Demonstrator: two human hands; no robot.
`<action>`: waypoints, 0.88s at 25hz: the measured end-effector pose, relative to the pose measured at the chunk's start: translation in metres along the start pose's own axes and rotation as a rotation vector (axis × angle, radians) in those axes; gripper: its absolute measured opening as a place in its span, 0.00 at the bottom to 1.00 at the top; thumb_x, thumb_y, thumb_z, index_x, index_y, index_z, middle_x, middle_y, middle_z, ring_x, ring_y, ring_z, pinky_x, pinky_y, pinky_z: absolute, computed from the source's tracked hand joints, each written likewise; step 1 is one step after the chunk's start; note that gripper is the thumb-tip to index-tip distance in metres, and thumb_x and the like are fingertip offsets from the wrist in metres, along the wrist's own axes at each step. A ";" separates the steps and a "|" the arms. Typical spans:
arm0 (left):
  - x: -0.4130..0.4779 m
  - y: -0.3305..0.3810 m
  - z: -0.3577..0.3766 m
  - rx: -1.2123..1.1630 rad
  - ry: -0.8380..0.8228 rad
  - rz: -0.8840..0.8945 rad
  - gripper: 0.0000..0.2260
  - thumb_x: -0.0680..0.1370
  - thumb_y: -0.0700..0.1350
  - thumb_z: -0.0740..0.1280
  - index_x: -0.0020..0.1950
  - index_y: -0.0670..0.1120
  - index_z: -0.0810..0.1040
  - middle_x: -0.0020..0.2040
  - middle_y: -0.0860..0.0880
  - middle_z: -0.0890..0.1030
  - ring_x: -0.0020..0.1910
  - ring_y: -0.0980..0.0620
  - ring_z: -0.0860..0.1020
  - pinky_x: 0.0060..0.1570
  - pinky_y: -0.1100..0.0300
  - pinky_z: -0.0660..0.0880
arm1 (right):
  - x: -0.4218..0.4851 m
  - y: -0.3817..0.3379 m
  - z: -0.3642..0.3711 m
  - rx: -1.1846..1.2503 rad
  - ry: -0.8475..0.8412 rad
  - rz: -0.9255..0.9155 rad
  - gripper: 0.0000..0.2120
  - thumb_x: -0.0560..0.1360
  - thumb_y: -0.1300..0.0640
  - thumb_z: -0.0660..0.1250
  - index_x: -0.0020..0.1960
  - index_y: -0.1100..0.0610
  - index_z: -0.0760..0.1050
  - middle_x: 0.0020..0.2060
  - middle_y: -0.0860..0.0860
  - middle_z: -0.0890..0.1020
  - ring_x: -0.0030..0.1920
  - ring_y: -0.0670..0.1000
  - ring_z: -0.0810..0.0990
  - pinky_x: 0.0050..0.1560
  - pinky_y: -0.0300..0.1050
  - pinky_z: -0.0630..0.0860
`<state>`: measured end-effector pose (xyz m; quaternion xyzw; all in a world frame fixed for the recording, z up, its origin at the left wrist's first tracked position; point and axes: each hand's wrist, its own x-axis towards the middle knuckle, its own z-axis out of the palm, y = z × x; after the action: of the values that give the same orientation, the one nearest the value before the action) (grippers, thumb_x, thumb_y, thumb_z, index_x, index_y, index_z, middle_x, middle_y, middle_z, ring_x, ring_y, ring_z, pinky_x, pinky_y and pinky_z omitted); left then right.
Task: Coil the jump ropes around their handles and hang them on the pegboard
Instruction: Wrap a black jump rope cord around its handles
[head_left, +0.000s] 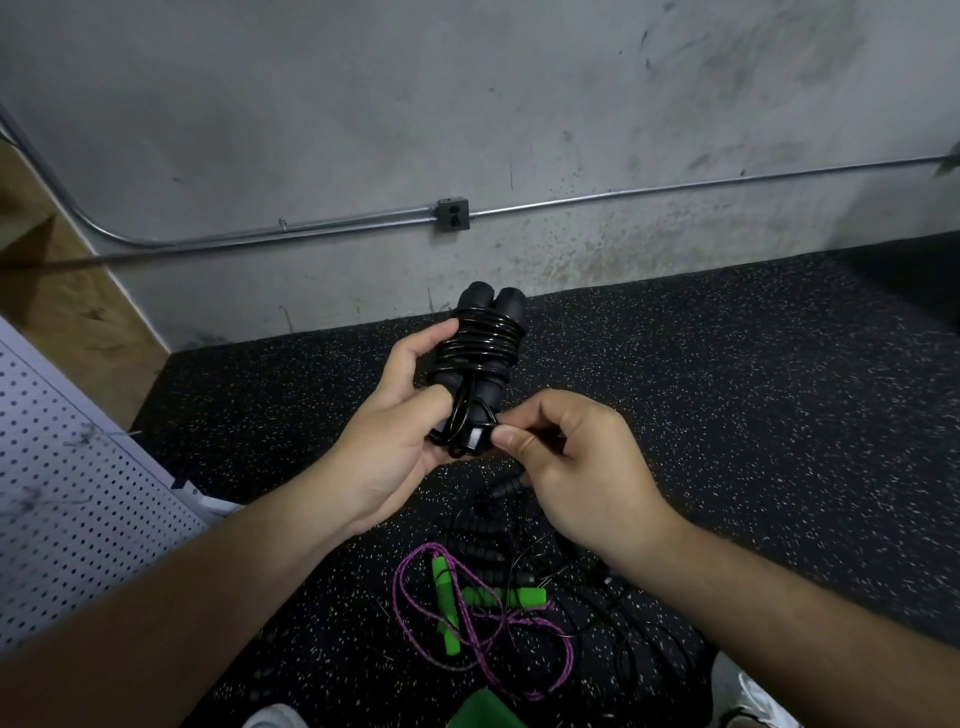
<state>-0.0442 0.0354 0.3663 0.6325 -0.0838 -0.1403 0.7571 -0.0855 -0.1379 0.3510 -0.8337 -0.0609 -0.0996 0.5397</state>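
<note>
Gripping a black jump rope (480, 358) mid-air, the L hand (389, 436) curls round its two foam handles (491, 304), which sit side by side and point up and away. The thumb lies across their lower part, fingers wrapped behind. Glossy black cord (480, 340) is wound in several tight turns round the upper half of both handles, and a couple of strands run down the front to the bottom end. R hand (576, 467) meets the bundle at that bottom end, thumb and forefinger pinching a bit of cord just beside the L thumb, other fingers curled in. Below the hands, on the speckled black rubber floor (753, 395), lies a loose purple rope (398, 590) w/ green handles (501, 597), tangled w/ more black ropes (483, 530) w/ ribbed grips; can't tell how many. White pegboard (78, 493) fills the left edge, well apart from the held rope. Behind is a stained concrete wall (363, 104) w/ metal conduit (675, 184) running into an outlet box (453, 214). White shoe (748, 696) tips show at the bottom edge, plus a green item (483, 709) btwn them, too cropped to ID.
</note>
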 end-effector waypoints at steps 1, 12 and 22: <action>0.000 0.001 -0.001 0.004 0.000 0.001 0.29 0.80 0.30 0.57 0.70 0.61 0.71 0.52 0.43 0.84 0.45 0.50 0.80 0.45 0.54 0.80 | -0.001 -0.001 0.000 -0.024 0.007 -0.023 0.04 0.77 0.57 0.73 0.44 0.50 0.82 0.40 0.42 0.82 0.43 0.43 0.80 0.43 0.36 0.77; -0.005 0.002 -0.001 -0.093 -0.054 -0.003 0.33 0.71 0.32 0.61 0.72 0.58 0.70 0.56 0.44 0.85 0.51 0.49 0.81 0.48 0.53 0.79 | 0.001 -0.012 -0.007 -0.196 0.016 -0.225 0.04 0.76 0.59 0.73 0.43 0.53 0.81 0.40 0.41 0.78 0.44 0.44 0.78 0.41 0.31 0.72; -0.004 -0.004 0.002 -0.021 -0.105 0.000 0.33 0.77 0.28 0.61 0.74 0.59 0.67 0.62 0.41 0.82 0.52 0.48 0.80 0.51 0.54 0.80 | -0.003 -0.007 -0.007 -0.187 0.006 -0.152 0.06 0.76 0.59 0.73 0.41 0.52 0.80 0.38 0.41 0.77 0.42 0.44 0.77 0.40 0.34 0.72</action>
<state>-0.0494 0.0341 0.3628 0.6162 -0.1219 -0.1744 0.7583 -0.0906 -0.1411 0.3588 -0.8732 -0.1128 -0.1478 0.4506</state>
